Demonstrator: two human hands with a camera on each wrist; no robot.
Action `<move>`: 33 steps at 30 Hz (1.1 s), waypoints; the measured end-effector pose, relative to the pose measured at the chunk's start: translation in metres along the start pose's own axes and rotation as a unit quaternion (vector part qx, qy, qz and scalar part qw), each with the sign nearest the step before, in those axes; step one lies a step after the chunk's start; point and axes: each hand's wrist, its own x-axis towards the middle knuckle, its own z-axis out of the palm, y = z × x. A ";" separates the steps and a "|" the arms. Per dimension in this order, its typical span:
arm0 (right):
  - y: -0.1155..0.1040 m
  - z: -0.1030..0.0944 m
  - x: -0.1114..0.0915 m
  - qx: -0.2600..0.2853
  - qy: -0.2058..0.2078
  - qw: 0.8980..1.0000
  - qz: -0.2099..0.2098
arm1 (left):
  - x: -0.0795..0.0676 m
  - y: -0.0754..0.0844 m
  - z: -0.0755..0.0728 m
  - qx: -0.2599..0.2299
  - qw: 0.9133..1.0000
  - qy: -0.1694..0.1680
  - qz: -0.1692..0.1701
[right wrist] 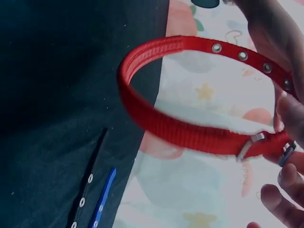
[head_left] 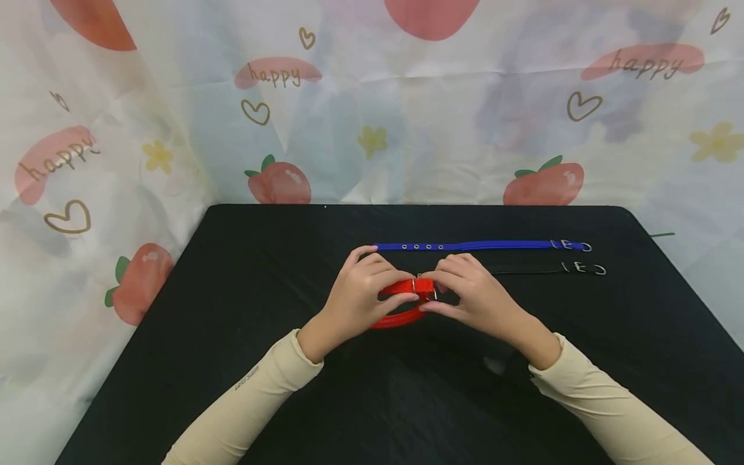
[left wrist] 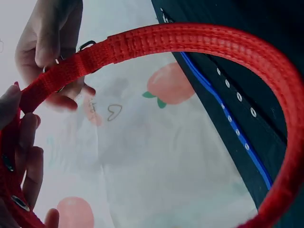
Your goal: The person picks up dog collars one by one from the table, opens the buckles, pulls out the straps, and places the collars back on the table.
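Both hands hold a red collar (head_left: 401,320) bent into a loop above the black table. My left hand (head_left: 363,287) pinches the strap end with metal eyelets (right wrist: 242,55). Opposite it, my right hand (head_left: 473,290) pinches the end with the metal buckle (right wrist: 288,153). A metal ring (right wrist: 251,145) hangs on the band close to the buckle. The two ends come together between the hands; the right wrist view cuts off where they meet, so I cannot tell whether the strap passes through the buckle.
Behind the hands a blue collar (head_left: 506,245) lies straight across the table (head_left: 279,239). Nearer, a black collar (head_left: 529,272) lies parallel to it, partly hidden by the right hand. A white printed cloth (head_left: 430,116) hangs behind the table and along its left side.
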 end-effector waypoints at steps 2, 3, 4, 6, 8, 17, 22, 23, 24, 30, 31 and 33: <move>0.000 0.000 0.001 0.001 -0.004 1.000 -0.003 | 0.001 0.000 -0.001 0.014 1.000 -0.006 0.014; 0.001 -0.001 0.000 -0.004 -0.007 1.000 -0.004 | 0.002 0.000 -0.003 0.026 0.999 -0.012 0.019; 0.002 -0.002 0.000 -0.010 -0.008 1.000 -0.004 | 0.002 -0.001 -0.005 0.038 0.999 -0.018 0.021; 0.004 -0.006 -0.001 -0.018 -0.006 1.000 -0.002 | 0.001 -0.003 -0.009 0.064 0.997 -0.039 0.018; 0.005 -0.009 -0.003 -0.028 -0.007 1.000 -0.002 | 0.000 -0.005 -0.012 0.082 0.994 -0.065 0.009; 0.009 -0.018 -0.004 -0.060 -0.028 0.998 -0.012 | -0.007 -0.015 -0.020 0.091 0.986 -0.137 -0.033; 0.009 -0.019 -0.002 -0.054 -0.012 0.998 -0.014 | -0.006 -0.015 -0.018 0.070 0.986 -0.146 -0.043; 0.008 -0.018 -0.002 -0.053 -0.012 0.998 -0.016 | -0.005 -0.014 -0.017 0.064 0.986 -0.149 -0.040; 0.007 -0.017 -0.001 -0.051 -0.013 0.998 -0.018 | -0.004 -0.013 -0.016 0.060 0.986 -0.151 -0.036; 0.002 -0.013 0.002 -0.048 -0.020 0.998 -0.030 | 0.002 -0.004 -0.010 0.038 0.989 -0.141 -0.016; 0.001 -0.013 0.003 -0.050 -0.022 0.998 -0.033 | 0.003 -0.003 -0.010 0.036 0.990 -0.139 -0.013; -0.001 -0.012 0.004 -0.056 -0.024 0.997 -0.041 | 0.005 0.001 -0.009 0.032 0.990 -0.137 -0.007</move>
